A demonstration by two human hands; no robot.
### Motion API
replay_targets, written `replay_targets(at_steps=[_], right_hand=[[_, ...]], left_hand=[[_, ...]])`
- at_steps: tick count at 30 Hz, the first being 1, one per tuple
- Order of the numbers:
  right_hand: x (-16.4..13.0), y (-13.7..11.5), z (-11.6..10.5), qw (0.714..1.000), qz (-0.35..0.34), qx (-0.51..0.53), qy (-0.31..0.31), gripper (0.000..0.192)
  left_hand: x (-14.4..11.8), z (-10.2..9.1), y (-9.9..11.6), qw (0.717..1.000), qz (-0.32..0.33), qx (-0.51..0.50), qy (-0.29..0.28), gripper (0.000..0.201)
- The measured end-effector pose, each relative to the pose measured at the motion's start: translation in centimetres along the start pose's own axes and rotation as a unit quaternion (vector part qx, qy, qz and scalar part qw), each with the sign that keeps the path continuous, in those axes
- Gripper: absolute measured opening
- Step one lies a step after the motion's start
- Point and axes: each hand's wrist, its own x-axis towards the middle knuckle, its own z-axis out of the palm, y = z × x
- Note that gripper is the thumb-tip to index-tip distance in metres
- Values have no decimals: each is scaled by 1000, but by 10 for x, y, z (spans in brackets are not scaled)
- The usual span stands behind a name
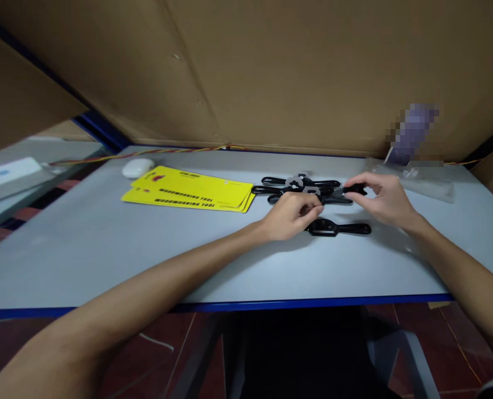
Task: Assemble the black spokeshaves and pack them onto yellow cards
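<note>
Several black spokeshaves (pixel 300 188) with silver blade parts lie side by side on the grey table (pixel 105 244). My left hand (pixel 290 215) is curled over the near side of the pile, its fingers touching a black tool body. My right hand (pixel 385 198) pinches the right handle end of one spokeshave between thumb and fingers. Another black spokeshave (pixel 340 228) lies alone just in front of the pile, between my two hands and partly hidden by the left one.
A stack of yellow cards (pixel 188 191) printed "woodworking tool" lies left of the tools. A white mouse-like object (pixel 138 167) sits behind the cards. Clear plastic bags (pixel 421 180) rest at the far right. Cardboard walls (pixel 271 72) enclose the table's back.
</note>
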Motion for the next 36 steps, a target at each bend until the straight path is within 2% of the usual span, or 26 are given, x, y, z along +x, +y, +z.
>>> replay_targets(at_steps=[4, 8, 12, 17, 20, 25, 29, 33, 36], right_hand=[[-11, -22, 15, 996, -25, 58, -69, 18], [-17, -22, 24, 993, -37, 41, -100, 16], [-17, -14, 28, 990, -84, -6, -111, 19], [-16, -7, 28, 981, -142, -53, -119, 22], [-16, -6, 27, 981, -145, -60, -114, 23], [-15, -7, 28, 981, -180, -38, -63, 19], [-15, -10, 33, 978, -204, -28, -25, 15], [-19, -14, 39, 974, -220, -2, -61, 24], [-22, -16, 43, 967, -240, 6, -82, 25]], left_hand=[[2, -2, 0, 997, -50, -43, 44, 32], [1, -3, -3, 998, -39, -18, 51, 31], [-2, -4, -8, 998, 22, 65, 15, 29], [-3, -7, -12, 983, 87, 157, -38, 31], [-3, -8, -13, 980, 87, 166, -61, 34], [0, -13, -6, 980, 50, 154, -113, 36], [0, -17, 0, 971, 37, 186, -148, 40], [-1, -17, 2, 968, 33, 190, -158, 46], [-1, -16, 2, 970, 41, 180, -157, 44]])
